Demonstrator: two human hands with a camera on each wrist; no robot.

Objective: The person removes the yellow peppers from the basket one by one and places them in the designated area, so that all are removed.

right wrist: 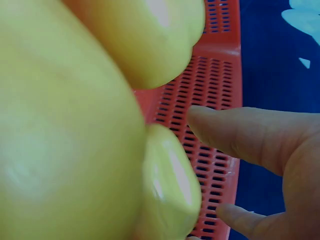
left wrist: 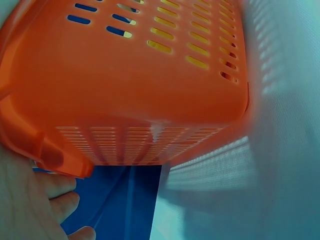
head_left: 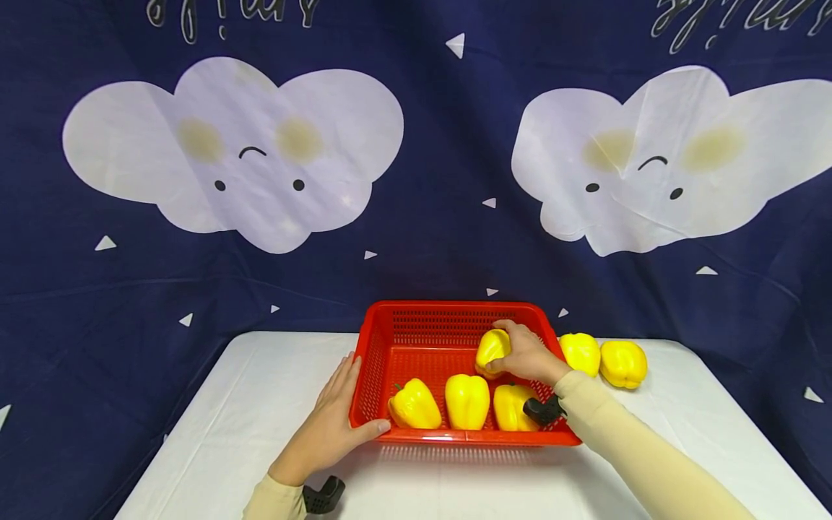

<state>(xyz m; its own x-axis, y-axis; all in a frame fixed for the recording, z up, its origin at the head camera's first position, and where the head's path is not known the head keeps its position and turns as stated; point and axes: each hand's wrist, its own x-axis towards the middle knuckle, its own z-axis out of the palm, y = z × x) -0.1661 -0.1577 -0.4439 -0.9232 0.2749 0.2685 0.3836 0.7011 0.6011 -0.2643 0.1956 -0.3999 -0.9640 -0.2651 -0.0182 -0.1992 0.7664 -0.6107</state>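
Observation:
The red plastic basket (head_left: 455,435) holds several yellow bell peppers. My right hand (head_left: 529,354) reaches over its right side, thumb and fingers spread around the bell pepper (head_left: 489,350) at the back right; in the right wrist view, a gap shows between the visible straight fingers (right wrist: 240,132) and that pepper (right wrist: 172,185). Three more lie along the front: a left one (head_left: 416,404), a middle one (head_left: 467,401) and a right one (head_left: 513,406) beneath my wrist. My left hand (head_left: 328,415) rests against the basket's left front corner, thumb on the front rim, fingers extended along the outside.
Just right of the basket, two more yellow bell peppers, a nearer-in one (head_left: 581,352) and an outer one (head_left: 624,364), lie on the white tabletop (head_left: 214,433). A dark blue cloth (head_left: 448,180) with cloud prints hangs directly behind the table.

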